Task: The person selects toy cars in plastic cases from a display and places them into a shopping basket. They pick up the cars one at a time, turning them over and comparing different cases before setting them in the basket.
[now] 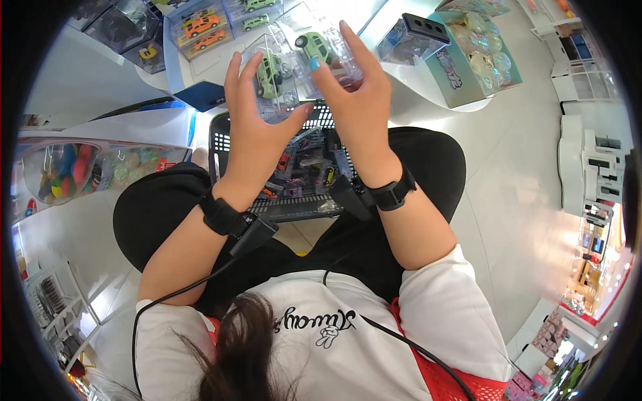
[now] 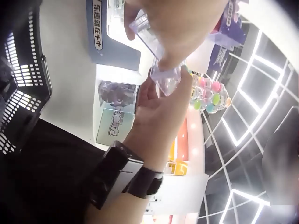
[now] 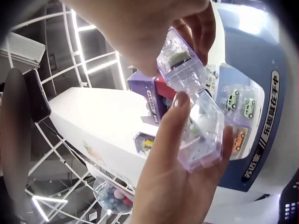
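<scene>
My left hand (image 1: 264,140) grips a clear plastic case (image 1: 283,90) with a green toy car (image 1: 269,77) inside, thumb on one side and fingers on the other. My right hand (image 1: 361,93) holds another clear piece, with a green car (image 1: 313,45) showing at it. The right wrist view shows the left hand (image 3: 173,172) around a purple-edged case (image 3: 205,130), close against the piece (image 3: 187,77) under the right hand (image 3: 131,28). Whether the two pieces are joined, I cannot tell. In the left wrist view, my right hand (image 2: 161,112) touches a clear corner (image 2: 166,83).
Below the hands, a black basket (image 1: 221,144) holds several small packaged toys. Cased orange cars (image 1: 200,27) and green cars (image 1: 255,22) stand beyond on the left. At the right are a clear case with a black base (image 1: 425,30) and a box of shiny balls (image 1: 461,80).
</scene>
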`<action>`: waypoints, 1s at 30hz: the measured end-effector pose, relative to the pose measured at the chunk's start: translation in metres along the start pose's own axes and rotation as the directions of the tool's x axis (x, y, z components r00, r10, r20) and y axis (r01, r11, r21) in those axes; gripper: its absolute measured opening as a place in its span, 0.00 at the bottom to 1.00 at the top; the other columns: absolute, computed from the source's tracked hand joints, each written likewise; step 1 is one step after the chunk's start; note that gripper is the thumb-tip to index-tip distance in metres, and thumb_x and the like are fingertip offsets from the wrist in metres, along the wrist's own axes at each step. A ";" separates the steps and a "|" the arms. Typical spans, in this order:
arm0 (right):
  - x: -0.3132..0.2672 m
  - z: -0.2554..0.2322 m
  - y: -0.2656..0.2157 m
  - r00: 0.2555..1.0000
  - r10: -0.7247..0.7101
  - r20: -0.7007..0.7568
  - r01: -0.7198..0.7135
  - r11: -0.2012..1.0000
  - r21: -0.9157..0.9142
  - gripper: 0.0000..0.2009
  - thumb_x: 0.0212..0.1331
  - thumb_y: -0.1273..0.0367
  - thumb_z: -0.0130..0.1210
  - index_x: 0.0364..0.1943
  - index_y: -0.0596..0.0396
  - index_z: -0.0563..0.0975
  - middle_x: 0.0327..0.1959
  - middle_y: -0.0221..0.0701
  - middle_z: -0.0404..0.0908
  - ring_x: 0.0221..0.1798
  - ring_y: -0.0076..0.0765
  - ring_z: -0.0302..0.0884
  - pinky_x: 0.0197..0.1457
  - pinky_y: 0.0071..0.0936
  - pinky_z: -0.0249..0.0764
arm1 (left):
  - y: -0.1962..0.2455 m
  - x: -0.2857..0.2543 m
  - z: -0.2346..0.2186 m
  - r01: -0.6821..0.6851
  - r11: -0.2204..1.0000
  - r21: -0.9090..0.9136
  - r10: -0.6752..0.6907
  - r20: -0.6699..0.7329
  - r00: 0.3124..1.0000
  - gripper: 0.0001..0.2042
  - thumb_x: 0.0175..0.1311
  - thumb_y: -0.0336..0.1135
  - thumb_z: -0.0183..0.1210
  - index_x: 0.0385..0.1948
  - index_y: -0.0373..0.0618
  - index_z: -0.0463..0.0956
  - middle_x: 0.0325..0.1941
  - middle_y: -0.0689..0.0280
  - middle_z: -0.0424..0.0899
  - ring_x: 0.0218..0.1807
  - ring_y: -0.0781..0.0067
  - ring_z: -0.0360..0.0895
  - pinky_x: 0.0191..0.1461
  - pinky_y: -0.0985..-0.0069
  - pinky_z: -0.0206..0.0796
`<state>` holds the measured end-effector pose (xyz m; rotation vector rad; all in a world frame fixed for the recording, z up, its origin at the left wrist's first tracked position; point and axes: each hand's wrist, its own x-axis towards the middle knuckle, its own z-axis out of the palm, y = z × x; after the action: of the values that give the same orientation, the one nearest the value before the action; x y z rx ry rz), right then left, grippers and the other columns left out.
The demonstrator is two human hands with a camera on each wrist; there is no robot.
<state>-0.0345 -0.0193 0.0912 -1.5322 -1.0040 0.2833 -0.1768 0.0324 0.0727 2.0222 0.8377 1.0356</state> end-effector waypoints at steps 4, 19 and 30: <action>-0.002 0.008 -0.002 0.999 -0.021 0.047 0.020 1.000 0.012 0.31 0.47 0.69 0.62 0.61 0.59 0.69 0.33 0.37 0.74 0.34 0.33 0.73 0.38 0.28 0.71 | -0.001 0.004 0.004 -0.029 0.998 0.054 0.032 -0.047 0.998 0.43 0.47 0.29 0.69 0.66 0.48 0.52 0.72 0.50 0.42 0.73 0.49 0.47 0.69 0.61 0.53; 0.006 -0.007 -0.014 0.923 0.286 0.258 -0.354 0.892 0.279 0.35 0.54 0.71 0.58 0.67 0.64 0.58 0.38 0.35 0.78 0.33 0.21 0.74 0.32 0.18 0.73 | 0.003 0.010 -0.001 -0.060 0.998 -0.033 0.058 -0.047 0.997 0.43 0.47 0.24 0.66 0.67 0.51 0.51 0.73 0.53 0.40 0.72 0.53 0.51 0.59 0.67 0.68; 0.003 -0.004 -0.009 0.947 0.246 0.205 -0.299 0.909 0.290 0.33 0.54 0.71 0.58 0.66 0.64 0.60 0.44 0.36 0.77 0.35 0.21 0.74 0.35 0.19 0.74 | 0.012 0.007 0.000 -0.063 0.998 -0.021 0.062 -0.060 0.996 0.43 0.48 0.21 0.64 0.68 0.49 0.49 0.73 0.51 0.39 0.75 0.50 0.42 0.72 0.61 0.49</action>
<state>-0.0340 -0.0204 0.1008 -1.3645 -0.8195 0.7459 -0.1711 0.0314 0.0846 2.0189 0.7942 1.1395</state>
